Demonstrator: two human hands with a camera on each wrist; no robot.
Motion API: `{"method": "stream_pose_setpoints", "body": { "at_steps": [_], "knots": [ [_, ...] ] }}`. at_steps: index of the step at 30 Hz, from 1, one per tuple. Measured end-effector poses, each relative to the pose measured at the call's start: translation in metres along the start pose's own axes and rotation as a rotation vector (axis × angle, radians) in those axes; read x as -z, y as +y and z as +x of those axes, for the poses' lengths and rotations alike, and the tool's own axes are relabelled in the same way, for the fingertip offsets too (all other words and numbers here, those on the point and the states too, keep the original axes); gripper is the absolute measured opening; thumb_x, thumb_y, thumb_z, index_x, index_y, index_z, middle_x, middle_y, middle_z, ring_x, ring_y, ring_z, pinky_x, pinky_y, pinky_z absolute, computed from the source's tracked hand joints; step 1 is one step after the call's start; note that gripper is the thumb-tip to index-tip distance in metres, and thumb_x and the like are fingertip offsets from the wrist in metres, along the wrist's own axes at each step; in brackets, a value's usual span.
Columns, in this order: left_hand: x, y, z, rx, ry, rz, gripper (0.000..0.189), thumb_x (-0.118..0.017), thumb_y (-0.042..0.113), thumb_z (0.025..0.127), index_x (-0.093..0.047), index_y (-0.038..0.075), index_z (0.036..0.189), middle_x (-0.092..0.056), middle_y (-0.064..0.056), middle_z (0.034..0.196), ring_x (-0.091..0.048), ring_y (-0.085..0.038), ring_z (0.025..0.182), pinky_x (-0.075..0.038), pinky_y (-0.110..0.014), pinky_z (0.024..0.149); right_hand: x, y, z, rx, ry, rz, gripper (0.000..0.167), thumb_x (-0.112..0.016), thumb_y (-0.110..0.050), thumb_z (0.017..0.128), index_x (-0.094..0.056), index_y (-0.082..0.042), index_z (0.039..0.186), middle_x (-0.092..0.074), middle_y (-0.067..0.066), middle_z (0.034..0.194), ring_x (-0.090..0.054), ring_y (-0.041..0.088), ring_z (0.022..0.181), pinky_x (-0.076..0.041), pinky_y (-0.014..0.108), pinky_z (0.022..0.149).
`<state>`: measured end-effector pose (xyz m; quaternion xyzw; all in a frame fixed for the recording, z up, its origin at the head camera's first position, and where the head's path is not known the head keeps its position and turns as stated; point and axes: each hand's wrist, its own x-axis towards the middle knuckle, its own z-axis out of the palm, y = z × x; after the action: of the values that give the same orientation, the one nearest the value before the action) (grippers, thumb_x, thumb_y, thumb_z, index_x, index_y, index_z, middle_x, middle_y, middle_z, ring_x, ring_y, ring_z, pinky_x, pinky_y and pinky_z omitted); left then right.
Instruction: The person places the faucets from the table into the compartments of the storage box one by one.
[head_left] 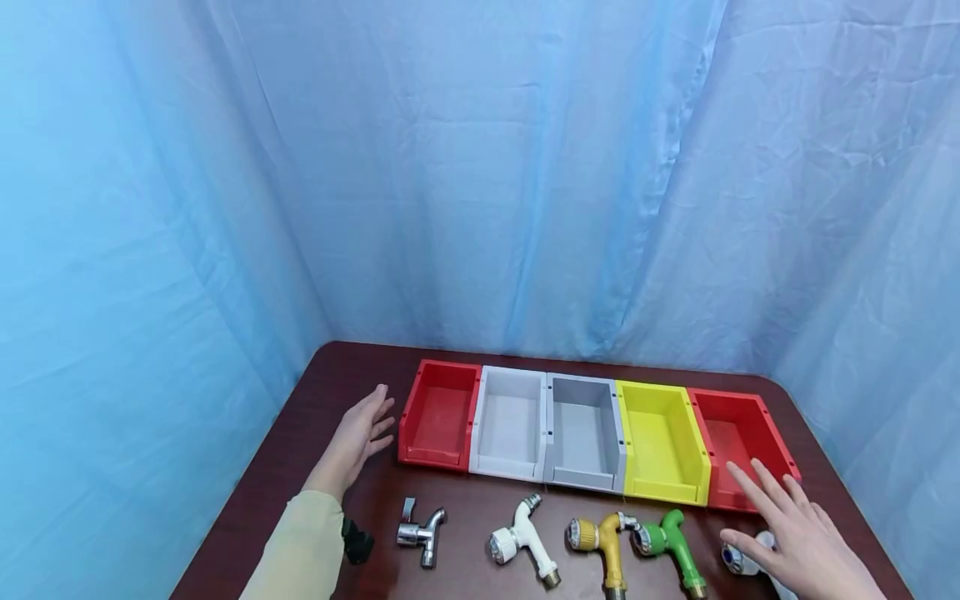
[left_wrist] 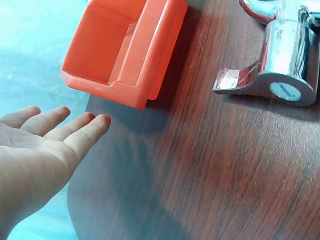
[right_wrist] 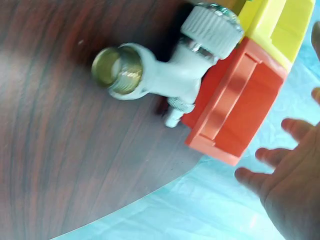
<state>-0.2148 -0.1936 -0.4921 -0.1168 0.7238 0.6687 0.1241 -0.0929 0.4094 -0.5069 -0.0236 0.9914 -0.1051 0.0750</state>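
My left hand (head_left: 354,442) hovers beside the left red bin (head_left: 439,412), fingers straight and holding nothing. A chrome faucet (head_left: 422,533) lies on the table close to that wrist; its lever shows large in the left wrist view. At the right, my right hand (head_left: 798,529) is spread above the table, partly covering a white faucet (right_wrist: 175,75) with a brass threaded end. In front of the bins lie another white faucet (head_left: 525,540), a yellow faucet (head_left: 609,550) and a green faucet (head_left: 672,550).
Joined in a row with the left red bin are a white bin (head_left: 509,468), a grey bin (head_left: 584,479), a yellow bin (head_left: 666,492) and a right red bin (head_left: 738,404). They stand on a dark wooden table (head_left: 360,360). Blue curtains (head_left: 480,167) hang behind and at both sides.
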Motion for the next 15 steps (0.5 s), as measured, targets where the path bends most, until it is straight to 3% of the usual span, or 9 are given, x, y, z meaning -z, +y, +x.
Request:
{"method": "stream_pose_setpoints", "body": {
  "at_steps": [5, 13, 15],
  "knots": [
    [-0.001, -0.001, 0.002, 0.019, -0.009, -0.066, 0.093, -0.053, 0.070, 0.095, -0.023, 0.016, 0.164, -0.036, -0.014, 0.163, -0.040, -0.040, 0.146, -0.042, -0.055, 0.112, -0.009, 0.010, -0.002, 0.033, -0.060, 0.010, 0.107, -0.071, -0.070, 0.080, -0.027, -0.016, 0.162, -0.033, 0.034, 0.153, -0.026, 0.063, 0.128, -0.026, 0.088, 0.091],
    [-0.004, -0.008, 0.004, 0.028, -0.034, -0.095, 0.083, -0.057, 0.062, 0.097, -0.031, 0.015, 0.161, -0.042, -0.015, 0.159, -0.041, -0.040, 0.145, -0.045, -0.055, 0.110, -0.024, 0.017, -0.014, 0.212, -0.036, 0.071, 0.098, -0.077, -0.063, 0.079, -0.031, -0.034, 0.161, -0.041, 0.018, 0.154, -0.035, 0.056, 0.128, -0.037, 0.085, 0.079],
    [-0.005, -0.009, 0.004, 0.024, -0.038, -0.083, 0.080, -0.057, 0.058, 0.099, -0.032, 0.015, 0.160, -0.043, -0.015, 0.159, -0.041, -0.040, 0.145, -0.046, -0.054, 0.110, -0.026, 0.018, -0.014, 0.214, -0.061, 0.077, 0.097, -0.076, -0.064, 0.079, -0.032, -0.036, 0.160, -0.042, 0.016, 0.155, -0.036, 0.055, 0.130, -0.039, 0.083, 0.080]
  ]
}}
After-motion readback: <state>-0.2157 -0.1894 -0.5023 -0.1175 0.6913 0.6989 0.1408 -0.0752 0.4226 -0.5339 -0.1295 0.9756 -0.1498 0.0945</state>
